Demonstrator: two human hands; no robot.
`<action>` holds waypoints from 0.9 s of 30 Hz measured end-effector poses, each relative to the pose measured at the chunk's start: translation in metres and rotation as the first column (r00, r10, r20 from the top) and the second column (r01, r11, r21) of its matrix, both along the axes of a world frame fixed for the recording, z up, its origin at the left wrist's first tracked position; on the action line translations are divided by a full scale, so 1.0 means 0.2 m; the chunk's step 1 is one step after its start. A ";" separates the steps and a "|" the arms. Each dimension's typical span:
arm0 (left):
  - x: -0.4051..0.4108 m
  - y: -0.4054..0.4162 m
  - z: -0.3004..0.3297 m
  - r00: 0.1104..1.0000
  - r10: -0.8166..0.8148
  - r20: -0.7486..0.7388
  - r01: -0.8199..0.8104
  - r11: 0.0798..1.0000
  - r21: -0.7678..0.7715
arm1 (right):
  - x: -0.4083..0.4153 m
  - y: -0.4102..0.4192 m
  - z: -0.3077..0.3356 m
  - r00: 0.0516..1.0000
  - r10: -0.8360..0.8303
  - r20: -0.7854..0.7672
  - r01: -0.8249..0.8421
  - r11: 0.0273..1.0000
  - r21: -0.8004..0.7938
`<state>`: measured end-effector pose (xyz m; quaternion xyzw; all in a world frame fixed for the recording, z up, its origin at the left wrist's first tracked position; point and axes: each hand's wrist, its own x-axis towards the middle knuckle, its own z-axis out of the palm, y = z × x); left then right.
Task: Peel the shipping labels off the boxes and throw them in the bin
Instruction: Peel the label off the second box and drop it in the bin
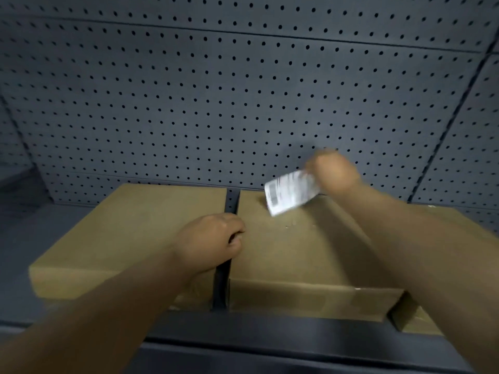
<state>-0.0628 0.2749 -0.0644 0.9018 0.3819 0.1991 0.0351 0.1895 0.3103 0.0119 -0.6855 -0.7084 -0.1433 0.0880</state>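
Two brown boxes are sitting side by side on a dark shelf (256,333), close to its front edge. The right hand (333,175) is pinching a white label (290,193) and holding it up above the right box (299,244). The left hand (213,240) is curling its fingers over that box's left edge, beside the left box (129,228).

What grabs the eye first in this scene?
A white label, blurred, is pinched in the right hand above the far edge of the right box. The left hand grips that box's left edge, beside the left box. A dark pegboard fills the background.
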 end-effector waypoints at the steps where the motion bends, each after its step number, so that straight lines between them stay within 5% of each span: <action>1: 0.00 0.00 0.00 1.000 0.007 0.010 -0.007 1.000 -0.002 | 0.05 0.04 0.05 0.999 -0.048 -0.017 0.050 0.991 0.127; 3: 0.00 -0.01 0.01 0.999 0.029 0.015 -0.029 1.000 -0.001 | 0.04 0.06 0.11 1.000 0.005 0.005 -0.006 0.965 0.262; 10: 0.02 -0.06 0.06 0.985 0.170 -0.013 -0.170 0.978 -0.121 | -0.14 -0.07 0.15 0.963 0.223 0.150 -0.247 0.953 0.172; 14: 0.06 -0.11 0.15 0.843 0.368 0.393 -0.326 0.930 -0.170 | -0.18 -0.19 0.15 0.949 0.293 0.119 -0.309 0.939 0.151; 22: 0.20 -0.09 0.21 0.828 0.217 0.517 -0.023 0.934 -0.356 | -0.27 -0.34 0.16 0.892 0.435 -0.123 -0.403 0.888 0.223; 27: 0.24 -0.10 0.23 0.760 0.138 0.635 0.065 0.956 -0.285 | -0.26 -0.37 0.16 0.857 0.443 -0.263 -0.383 0.890 0.248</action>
